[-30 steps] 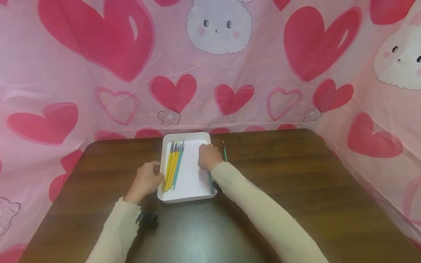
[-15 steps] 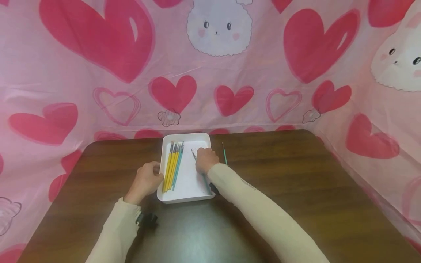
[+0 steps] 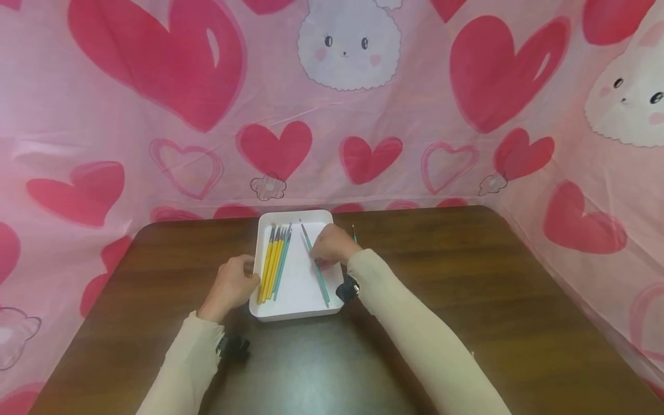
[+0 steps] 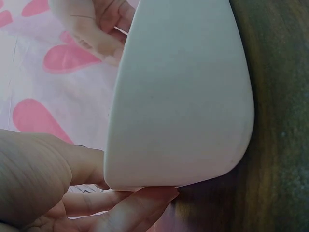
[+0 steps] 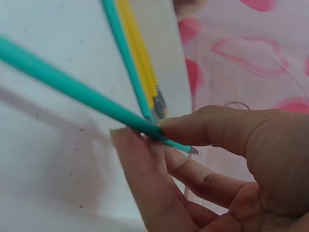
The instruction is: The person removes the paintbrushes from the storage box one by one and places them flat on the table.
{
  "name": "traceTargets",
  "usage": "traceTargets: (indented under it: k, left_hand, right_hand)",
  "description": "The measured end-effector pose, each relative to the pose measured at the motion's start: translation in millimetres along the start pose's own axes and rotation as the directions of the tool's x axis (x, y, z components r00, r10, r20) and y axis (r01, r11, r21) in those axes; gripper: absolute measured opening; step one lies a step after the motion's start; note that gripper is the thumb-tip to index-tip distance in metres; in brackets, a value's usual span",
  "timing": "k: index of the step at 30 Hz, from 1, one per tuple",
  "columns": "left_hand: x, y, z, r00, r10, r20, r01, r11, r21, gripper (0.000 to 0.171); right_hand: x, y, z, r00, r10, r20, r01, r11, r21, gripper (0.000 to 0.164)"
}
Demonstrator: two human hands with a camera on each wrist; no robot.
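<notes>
Right hand (image 3: 334, 244) pinches teal brush (image 3: 320, 280), dark tip (image 3: 304, 229) beyond grip; left hand (image 3: 230, 282) grips white tray (image 3: 297, 291); yellow brushes (image 3: 269, 265) left of pinch.

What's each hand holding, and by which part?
Right hand: a teal brush, pinched partway along its handle. Left hand: the white tray, by its left side.

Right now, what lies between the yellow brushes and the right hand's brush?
At least one teal brush, then bare tray floor, as the head view shows.
</notes>
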State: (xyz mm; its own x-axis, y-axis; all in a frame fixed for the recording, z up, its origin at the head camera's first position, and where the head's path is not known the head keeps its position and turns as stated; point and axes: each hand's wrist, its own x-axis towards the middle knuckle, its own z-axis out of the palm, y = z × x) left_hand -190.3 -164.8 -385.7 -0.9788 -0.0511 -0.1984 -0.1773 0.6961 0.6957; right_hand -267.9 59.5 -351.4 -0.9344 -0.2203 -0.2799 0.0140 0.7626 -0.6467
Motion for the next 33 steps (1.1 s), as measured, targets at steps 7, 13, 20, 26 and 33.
traceTargets:
  k: [7, 13, 20, 26, 33]
  left_hand:
    - [1.6, 1.8, -0.2, 1.000, -0.013, 0.007, 0.013, 1.000, -0.004, 0.054]
    - [1.0, 0.4, -0.7, 1.000, -0.025, -0.004, 0.025, 1.000, -0.006, 0.054]
    - [2.0, -1.8, 3.7, 1.000, -0.006, -0.015, 0.006, 1.000, -0.009, 0.052]
    - [1.7, -0.6, 5.9, 1.000, -0.011, -0.021, 0.011, 1.000, -0.011, 0.052]
    - [1.7, -1.3, 3.6, 1.000, -0.005, -0.022, 0.005, 1.000, -0.002, 0.051]
  right_hand:
    - [-4, 14, -15, 0.999, -0.002, 0.044, -0.010, 0.964, 0.264, 0.018]
    - [-6, 30, -19, 0.996, -0.013, 0.092, -0.022, 0.927, 0.375, 0.022]
    - [-6, 47, -21, 0.993, -0.008, 0.114, -0.049, 0.872, 0.487, 0.034]
    - [-8, 58, -24, 0.991, -0.039, 0.126, -0.037, 0.833, 0.552, 0.039]
    - [-13, 66, -29, 0.995, -0.040, 0.094, -0.016, 0.848, 0.530, 0.037]
